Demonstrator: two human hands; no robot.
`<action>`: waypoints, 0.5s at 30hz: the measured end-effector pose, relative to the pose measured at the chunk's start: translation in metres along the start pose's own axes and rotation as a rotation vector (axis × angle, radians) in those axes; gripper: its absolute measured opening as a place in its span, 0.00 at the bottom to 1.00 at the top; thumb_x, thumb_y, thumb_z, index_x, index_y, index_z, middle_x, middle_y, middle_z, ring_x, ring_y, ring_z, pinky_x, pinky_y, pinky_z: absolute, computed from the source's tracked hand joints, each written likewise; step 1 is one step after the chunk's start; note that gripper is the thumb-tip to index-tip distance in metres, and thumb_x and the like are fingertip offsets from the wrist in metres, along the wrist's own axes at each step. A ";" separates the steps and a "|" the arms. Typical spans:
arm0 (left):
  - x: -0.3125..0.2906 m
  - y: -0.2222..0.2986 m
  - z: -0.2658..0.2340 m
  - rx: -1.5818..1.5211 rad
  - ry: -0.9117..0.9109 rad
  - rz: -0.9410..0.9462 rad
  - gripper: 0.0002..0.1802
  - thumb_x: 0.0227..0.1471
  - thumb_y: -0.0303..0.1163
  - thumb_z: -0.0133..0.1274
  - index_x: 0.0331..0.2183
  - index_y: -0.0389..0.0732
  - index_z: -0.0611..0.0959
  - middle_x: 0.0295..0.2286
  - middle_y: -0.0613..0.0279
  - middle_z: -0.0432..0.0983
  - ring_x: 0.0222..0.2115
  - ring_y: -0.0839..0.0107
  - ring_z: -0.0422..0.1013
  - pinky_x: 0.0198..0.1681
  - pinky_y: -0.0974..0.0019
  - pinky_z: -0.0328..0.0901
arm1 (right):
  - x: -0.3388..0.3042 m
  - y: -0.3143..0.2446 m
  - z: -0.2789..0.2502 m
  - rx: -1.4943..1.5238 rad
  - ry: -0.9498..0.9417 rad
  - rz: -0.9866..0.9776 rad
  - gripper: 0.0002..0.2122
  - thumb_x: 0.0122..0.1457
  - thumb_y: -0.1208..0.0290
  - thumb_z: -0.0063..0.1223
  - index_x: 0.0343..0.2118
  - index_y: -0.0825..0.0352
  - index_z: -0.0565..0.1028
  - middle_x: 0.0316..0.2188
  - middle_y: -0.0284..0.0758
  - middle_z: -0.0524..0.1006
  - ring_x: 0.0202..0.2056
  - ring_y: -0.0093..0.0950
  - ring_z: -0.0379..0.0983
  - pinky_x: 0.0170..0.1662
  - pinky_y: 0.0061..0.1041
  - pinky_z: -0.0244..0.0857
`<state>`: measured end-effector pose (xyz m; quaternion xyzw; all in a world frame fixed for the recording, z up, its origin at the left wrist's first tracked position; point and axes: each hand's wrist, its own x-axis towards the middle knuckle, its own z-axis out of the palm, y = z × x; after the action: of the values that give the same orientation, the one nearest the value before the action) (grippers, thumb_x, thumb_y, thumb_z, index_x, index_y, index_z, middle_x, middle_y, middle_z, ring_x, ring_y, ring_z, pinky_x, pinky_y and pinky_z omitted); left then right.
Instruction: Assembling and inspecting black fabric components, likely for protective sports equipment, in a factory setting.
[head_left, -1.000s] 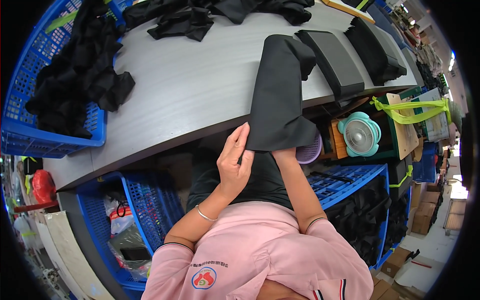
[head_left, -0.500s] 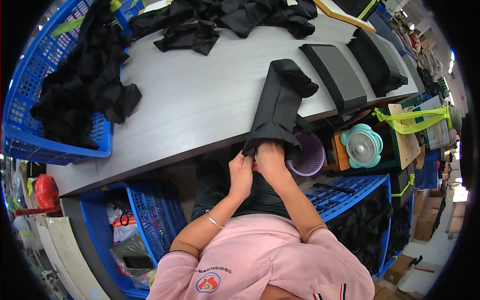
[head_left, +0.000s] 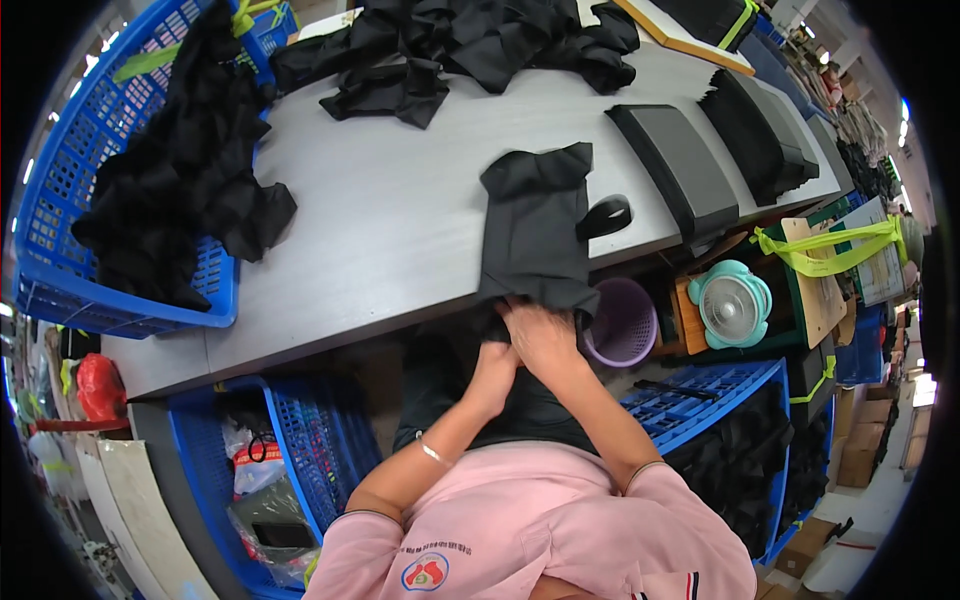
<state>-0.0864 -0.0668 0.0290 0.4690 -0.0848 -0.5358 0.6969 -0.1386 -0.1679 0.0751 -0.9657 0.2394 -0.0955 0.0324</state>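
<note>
A black fabric pouch [head_left: 535, 235] with a loop strap on its right side lies over the table's near edge, its open end toward me. My right hand [head_left: 540, 335] is closed on the near hem, its fingers slightly blurred. Just below and to the left, my left hand [head_left: 493, 372] meets the right one under the hem. The left fingers are hidden behind the right hand and the cloth.
Black cloth pieces [head_left: 480, 45] lie along the table's [head_left: 370, 200] far side. Two stacks of dark panels, a nearer stack [head_left: 680, 165] and a farther one [head_left: 765, 135], lie at right. Blue crates [head_left: 130, 315] stand around. A purple basket [head_left: 625, 320] and turquoise fan [head_left: 733, 303] are below the edge.
The pouch has turned from a tilted, folded-over lie to straighter and flatter, its loop now out at the right. My left hand has moved in under my right.
</note>
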 end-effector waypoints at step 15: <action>-0.059 0.031 -0.012 0.445 0.204 0.488 0.05 0.54 0.20 0.55 0.35 0.34 0.80 0.32 0.66 0.76 0.31 0.81 0.69 0.36 0.76 0.65 | -0.032 0.016 0.029 0.025 -0.013 -0.024 0.15 0.50 0.67 0.58 0.42 0.57 0.80 0.39 0.32 0.78 0.40 0.35 0.76 0.48 0.44 0.68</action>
<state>-0.0832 -0.0117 0.0682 0.6265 -0.2393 -0.2722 0.6901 -0.1680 -0.1668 0.0392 -0.9686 0.2263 -0.0926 0.0449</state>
